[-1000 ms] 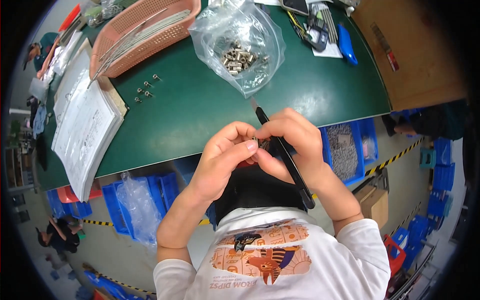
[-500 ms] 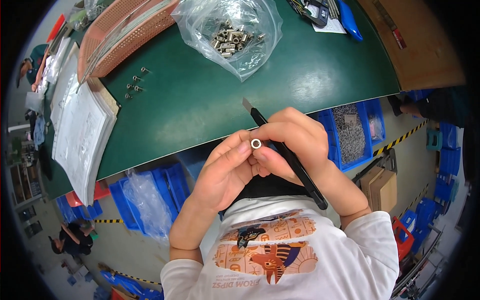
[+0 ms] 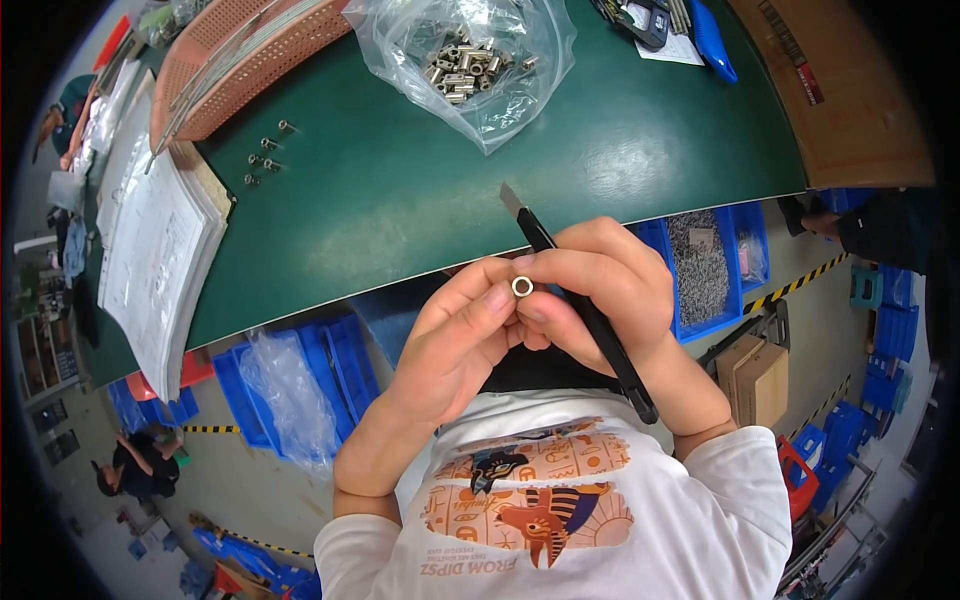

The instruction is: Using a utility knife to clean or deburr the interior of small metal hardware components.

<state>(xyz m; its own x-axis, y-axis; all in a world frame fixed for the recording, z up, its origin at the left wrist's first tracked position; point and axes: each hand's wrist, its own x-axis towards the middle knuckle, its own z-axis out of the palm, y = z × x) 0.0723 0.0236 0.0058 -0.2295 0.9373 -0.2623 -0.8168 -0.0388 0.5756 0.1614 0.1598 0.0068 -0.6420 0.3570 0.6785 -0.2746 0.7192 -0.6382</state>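
In front of my body, at the table's near edge, a small shiny metal sleeve (image 3: 522, 287) is pinched between the fingertips of both hands, its round open end facing up. My left hand (image 3: 455, 325) is closed on it from the left with thumb and forefinger. From the right, my right hand (image 3: 612, 278) touches it with thumb and fingertips. That same hand also grips a black utility knife (image 3: 600, 330), which lies slantwise through the fingers with its blade out, pointing up toward the table. The sleeve's lower part is hidden by the fingers.
On the green table (image 3: 370, 215) lies a clear plastic bag (image 3: 490, 120) of metal sleeves. Several loose sleeves (image 3: 264, 158) lie left of it, near a pink basket (image 3: 240, 75) and a paper stack (image 3: 165, 270). Blue bins (image 3: 735, 300) stand beyond the near edge.
Both hands have shifted slightly to the right in the picture, with the sleeve and the knife still in them. The table things have moved a little in the view too.
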